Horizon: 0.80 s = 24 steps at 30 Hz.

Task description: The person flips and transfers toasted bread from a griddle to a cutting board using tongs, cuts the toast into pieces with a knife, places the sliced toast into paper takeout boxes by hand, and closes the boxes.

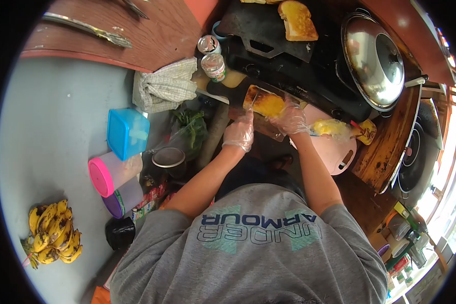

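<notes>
Both hands wear clear plastic gloves. My left hand [239,133] is closed around something thin, seemingly a knife, whose dark blade lies over a browned, yellow-topped slice of bread [264,103]. My right hand [291,119] rests against the right end of that slice, its fingers pressed on it. Under the bread is a small board [268,127], partly hidden by the hands. To the right, a yellow food item in clear plastic [330,127] lies on a pink board [334,154].
Toasted bread [298,21] sits on a black griddle [253,25]. A lidded pan [374,61] stands at the right. Two cans [214,67], a checked cloth [166,85], a blue container [128,134], a steel cup [168,158] and bananas [54,233] are at the left.
</notes>
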Each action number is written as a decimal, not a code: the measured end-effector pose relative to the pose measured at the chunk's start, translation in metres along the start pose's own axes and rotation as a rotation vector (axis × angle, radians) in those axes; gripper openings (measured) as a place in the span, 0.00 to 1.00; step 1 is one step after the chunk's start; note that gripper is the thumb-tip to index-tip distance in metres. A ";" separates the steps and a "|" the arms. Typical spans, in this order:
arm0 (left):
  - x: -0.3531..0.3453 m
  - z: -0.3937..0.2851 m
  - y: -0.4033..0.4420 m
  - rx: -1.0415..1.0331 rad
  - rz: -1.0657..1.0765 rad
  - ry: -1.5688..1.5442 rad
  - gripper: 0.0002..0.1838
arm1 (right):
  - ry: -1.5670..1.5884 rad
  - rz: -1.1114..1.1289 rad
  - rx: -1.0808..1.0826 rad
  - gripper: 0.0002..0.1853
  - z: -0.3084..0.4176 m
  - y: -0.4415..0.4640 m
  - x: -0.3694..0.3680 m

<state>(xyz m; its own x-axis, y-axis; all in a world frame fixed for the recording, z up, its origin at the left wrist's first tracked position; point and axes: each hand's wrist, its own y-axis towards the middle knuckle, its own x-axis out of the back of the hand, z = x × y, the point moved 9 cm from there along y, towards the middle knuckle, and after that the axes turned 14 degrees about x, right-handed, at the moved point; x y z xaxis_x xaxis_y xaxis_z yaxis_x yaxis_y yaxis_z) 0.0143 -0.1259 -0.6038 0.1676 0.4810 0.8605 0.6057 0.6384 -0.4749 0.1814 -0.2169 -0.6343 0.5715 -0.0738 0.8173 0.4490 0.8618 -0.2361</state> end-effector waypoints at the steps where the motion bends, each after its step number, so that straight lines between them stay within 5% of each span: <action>1: -0.001 -0.002 0.001 0.008 0.002 -0.004 0.38 | 0.014 0.005 0.003 0.61 -0.001 -0.001 0.000; 17: -0.056 0.011 0.026 -0.001 0.048 -0.056 0.38 | -0.033 0.069 0.011 0.61 -0.002 0.006 -0.004; 24: -0.019 0.001 0.029 0.039 0.200 -0.120 0.35 | -0.020 0.077 -0.009 0.60 -0.004 0.008 -0.005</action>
<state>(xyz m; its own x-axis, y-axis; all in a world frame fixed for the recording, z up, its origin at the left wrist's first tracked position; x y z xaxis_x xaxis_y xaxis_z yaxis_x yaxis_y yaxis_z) 0.0276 -0.1161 -0.6343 0.1862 0.6666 0.7218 0.5386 0.5451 -0.6424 0.1855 -0.2116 -0.6425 0.5907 0.0033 0.8069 0.4101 0.8600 -0.3037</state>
